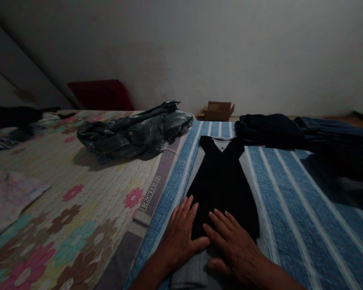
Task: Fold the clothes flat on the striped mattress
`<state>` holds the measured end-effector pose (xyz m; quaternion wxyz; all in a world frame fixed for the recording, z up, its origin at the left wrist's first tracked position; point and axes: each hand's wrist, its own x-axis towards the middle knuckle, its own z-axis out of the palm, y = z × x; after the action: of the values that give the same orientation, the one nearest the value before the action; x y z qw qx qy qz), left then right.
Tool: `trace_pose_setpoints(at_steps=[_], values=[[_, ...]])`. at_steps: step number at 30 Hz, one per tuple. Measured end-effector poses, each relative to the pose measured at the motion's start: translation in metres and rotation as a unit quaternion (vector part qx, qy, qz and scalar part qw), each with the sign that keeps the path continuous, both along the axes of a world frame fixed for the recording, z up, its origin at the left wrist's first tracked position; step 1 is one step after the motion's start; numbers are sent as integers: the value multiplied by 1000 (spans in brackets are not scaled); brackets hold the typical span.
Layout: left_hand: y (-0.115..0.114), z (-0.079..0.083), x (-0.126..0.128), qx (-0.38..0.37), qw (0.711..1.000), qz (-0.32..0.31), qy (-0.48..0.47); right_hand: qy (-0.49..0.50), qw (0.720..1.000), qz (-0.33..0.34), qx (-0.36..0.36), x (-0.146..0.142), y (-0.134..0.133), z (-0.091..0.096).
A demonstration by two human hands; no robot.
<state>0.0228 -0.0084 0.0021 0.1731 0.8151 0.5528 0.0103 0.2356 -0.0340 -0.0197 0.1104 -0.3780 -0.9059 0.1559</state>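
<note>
A black and grey V-neck top (225,177) lies spread on the blue striped cloth, its neckline pointing away from me. Grey fabric shows along both sides of the black front and at its lower end. My left hand (184,231) rests on the lower left part of the top with its fingers stretched out. Beside it, my right hand (234,245) lies palm down over the lower middle, fingers spread. Neither hand grips anything, and the fabric beneath the palms is hidden.
A crumpled dark denim garment (136,135) sits on the floral bedding (109,193) to the left. Folded dark clothes (270,129) are stacked at the right of the blue striped cloth (269,177). A pale pink garment (10,195) lies far left. An open cardboard box (217,112) stands by the wall.
</note>
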Motion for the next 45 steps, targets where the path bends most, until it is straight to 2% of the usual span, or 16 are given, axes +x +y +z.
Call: trace_pose_setpoints(at_steps=[6,14,17,22,31,33,38,42,45], values=[[0,-5,2,-34,999,-3,39,0,1000,-2,1,-1,1,-16],[0,-12,-1,-18,999,-18,48,13,994,-7,110,-2,3,-37],[-1,-15,-3,-3,999,-20,31,2,994,0,110,-2,4,-34],[-3,-12,-12,18,999,-19,-46,-22,998,-4,63,-2,0,-20],[-3,-11,-46,144,974,81,-155,-1,997,-18,73,1,-6,-21],[-4,-11,-46,170,969,64,-168,-1,997,-17,74,1,-6,-20],[-7,-8,-35,210,962,-31,-172,13,995,-12,102,3,-9,-12],[-8,-8,-27,202,964,-91,-147,3,991,35,133,4,-13,-8],[-7,-11,-24,190,968,-113,-119,-10,991,46,123,4,-14,-7]])
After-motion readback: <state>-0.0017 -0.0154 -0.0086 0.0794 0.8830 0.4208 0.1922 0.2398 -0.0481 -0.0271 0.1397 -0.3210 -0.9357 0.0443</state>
